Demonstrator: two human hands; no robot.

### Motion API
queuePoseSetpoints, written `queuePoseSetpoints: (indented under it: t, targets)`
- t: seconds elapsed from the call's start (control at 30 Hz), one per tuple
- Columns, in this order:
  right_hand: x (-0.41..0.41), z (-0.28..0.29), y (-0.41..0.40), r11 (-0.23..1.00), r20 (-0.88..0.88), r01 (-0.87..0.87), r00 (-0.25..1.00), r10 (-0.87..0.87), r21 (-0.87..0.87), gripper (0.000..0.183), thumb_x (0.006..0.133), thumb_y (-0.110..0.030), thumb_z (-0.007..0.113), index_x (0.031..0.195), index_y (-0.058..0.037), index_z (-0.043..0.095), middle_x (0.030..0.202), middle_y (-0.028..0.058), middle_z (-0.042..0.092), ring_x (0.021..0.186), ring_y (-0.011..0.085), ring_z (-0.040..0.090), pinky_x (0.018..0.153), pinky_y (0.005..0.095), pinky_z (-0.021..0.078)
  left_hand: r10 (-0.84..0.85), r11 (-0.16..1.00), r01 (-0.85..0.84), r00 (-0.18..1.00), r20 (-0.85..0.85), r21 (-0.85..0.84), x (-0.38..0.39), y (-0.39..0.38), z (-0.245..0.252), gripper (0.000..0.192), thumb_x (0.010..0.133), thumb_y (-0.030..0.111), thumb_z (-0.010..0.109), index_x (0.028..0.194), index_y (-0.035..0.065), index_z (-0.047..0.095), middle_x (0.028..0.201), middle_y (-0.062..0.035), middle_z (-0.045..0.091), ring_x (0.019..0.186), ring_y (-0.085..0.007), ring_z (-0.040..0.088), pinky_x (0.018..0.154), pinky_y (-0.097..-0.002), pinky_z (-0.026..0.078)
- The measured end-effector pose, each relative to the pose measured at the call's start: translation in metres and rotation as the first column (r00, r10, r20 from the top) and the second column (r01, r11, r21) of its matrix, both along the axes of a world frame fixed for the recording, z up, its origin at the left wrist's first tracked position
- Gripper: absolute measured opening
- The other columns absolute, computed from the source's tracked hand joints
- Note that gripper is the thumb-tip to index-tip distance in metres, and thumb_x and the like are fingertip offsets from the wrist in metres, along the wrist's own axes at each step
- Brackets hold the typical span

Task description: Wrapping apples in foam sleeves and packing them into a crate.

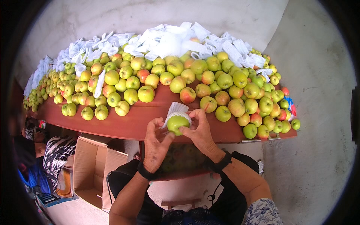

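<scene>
A green apple (177,124) is held between my two hands above the front edge of the reddish-brown table. A white foam net sleeve (177,109) covers its far side, and the loose end stands up beyond it. My left hand (156,140) grips the apple and sleeve from the left, thumb low on the fruit. From the right, my right hand (200,132) presses its thumb on the apple's near side while its fingers hold the sleeve's rim. Both wrists wear black bands.
Yellow-green and reddish apples (174,69) are heaped along the table (160,102). White foam net sleeves (168,39) lie piled behind them. An open cardboard box (90,168) stands at lower left, beside a person in a black-and-white patterned garment (57,154). More apples sit in shade below the table edge.
</scene>
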State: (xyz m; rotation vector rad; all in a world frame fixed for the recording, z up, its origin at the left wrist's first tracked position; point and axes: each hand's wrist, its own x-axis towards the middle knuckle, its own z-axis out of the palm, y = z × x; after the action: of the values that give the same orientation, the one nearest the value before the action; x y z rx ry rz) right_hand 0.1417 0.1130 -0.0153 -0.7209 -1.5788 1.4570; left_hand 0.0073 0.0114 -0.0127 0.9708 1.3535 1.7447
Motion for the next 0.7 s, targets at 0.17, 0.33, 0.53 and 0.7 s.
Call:
queuePoseSetpoints:
  t: [0.17,0.33,0.53,0.7]
  targets:
    - [0.003,0.006,0.001,0.981,0.030,-0.162,0.986,0.166,-0.109,0.053,0.077,-0.002,0.073,0.120,-0.0073,0.042,0.118,0.0062,0.051,0.109,0.0134,0.052,0.091,0.0294,0.0463,-0.011,1.000,0.011,1.000,-0.018,-0.010,-0.011,-0.004,0.000,0.039,0.087,-0.001,0.067,0.123,-0.0009,0.053,0.114,-0.0082,0.052,0.094,-0.0175,0.063,0.075,-0.0282,0.057]
    - [0.006,0.011,0.007,0.974,0.112,-0.228,0.968,0.226,0.004,0.054,0.077,-0.002,0.073,0.126,-0.0049,0.049,0.120,0.0072,0.054,0.110,0.0131,0.053,0.094,0.0299,0.0463,-0.114,0.977,0.125,0.991,0.074,-0.171,-0.020,-0.009,0.005,0.037,0.086,0.011,0.073,0.119,0.0016,0.059,0.097,-0.0029,0.063,0.081,-0.0077,0.062,0.058,-0.0200,0.048]
    - [0.004,0.009,0.005,0.944,-0.057,-0.249,0.969,0.242,-0.219,0.048,0.078,-0.003,0.072,0.123,-0.0033,0.054,0.114,0.0052,0.060,0.104,0.0133,0.058,0.093,0.0298,0.0478,-0.091,0.975,0.098,0.995,0.046,-0.199,-0.019,-0.007,0.011,0.032,0.088,0.019,0.072,0.114,0.0041,0.059,0.091,-0.0002,0.066,0.072,-0.0047,0.057,0.054,-0.0177,0.041]
    - [0.005,0.007,0.004,0.961,-0.101,-0.187,0.980,0.169,-0.206,0.047,0.078,-0.004,0.073,0.121,0.0000,0.054,0.111,0.0083,0.062,0.099,0.0140,0.061,0.088,0.0292,0.0500,-0.122,0.981,0.133,0.989,0.079,-0.140,-0.017,-0.009,0.011,0.025,0.093,0.015,0.065,0.114,0.0048,0.056,0.090,-0.0003,0.065,0.071,-0.0039,0.055,0.056,-0.0175,0.042]
